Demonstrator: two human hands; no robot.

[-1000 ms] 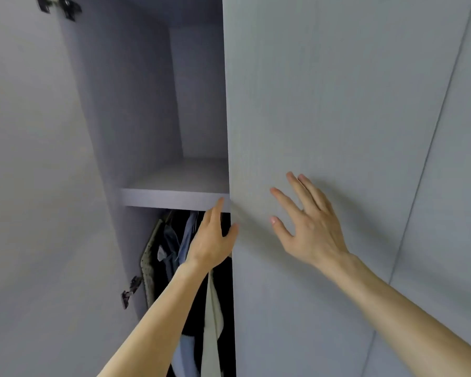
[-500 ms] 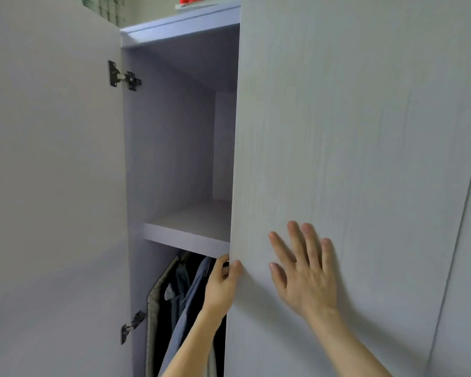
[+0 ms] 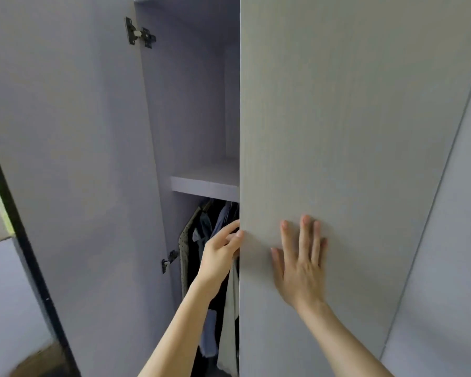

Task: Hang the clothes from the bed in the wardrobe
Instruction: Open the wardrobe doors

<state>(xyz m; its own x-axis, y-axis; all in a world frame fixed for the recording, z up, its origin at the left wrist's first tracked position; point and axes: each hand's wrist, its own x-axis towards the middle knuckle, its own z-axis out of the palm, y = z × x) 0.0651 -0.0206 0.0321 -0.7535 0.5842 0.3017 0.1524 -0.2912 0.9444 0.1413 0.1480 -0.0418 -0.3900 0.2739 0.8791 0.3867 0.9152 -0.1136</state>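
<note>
A pale grey wardrobe stands right in front of me. Its right door [image 3: 351, 131] covers most of the opening. My left hand [image 3: 220, 257] is hooked around that door's left edge, fingers behind it and thumb on the front. My right hand [image 3: 301, 265] lies flat on the door's face with fingers spread. Through the gap I see hanging clothes [image 3: 201, 240], dark, blue and olive, with a white garment [image 3: 230, 322] lower down. The bed and the clothes on it are out of view.
The left door [image 3: 74, 159] is swung open, with hinges [image 3: 139, 34] at top and mid height. A bare shelf [image 3: 207, 180] sits above the hanging clothes. Another closed door panel [image 3: 452, 240] lies to the right. A dark frame [image 3: 25, 240] runs down the far left.
The view has shifted right and down. My left hand has closed around the door's edge, and my right hand has gone from hovering to resting flat on the door.
</note>
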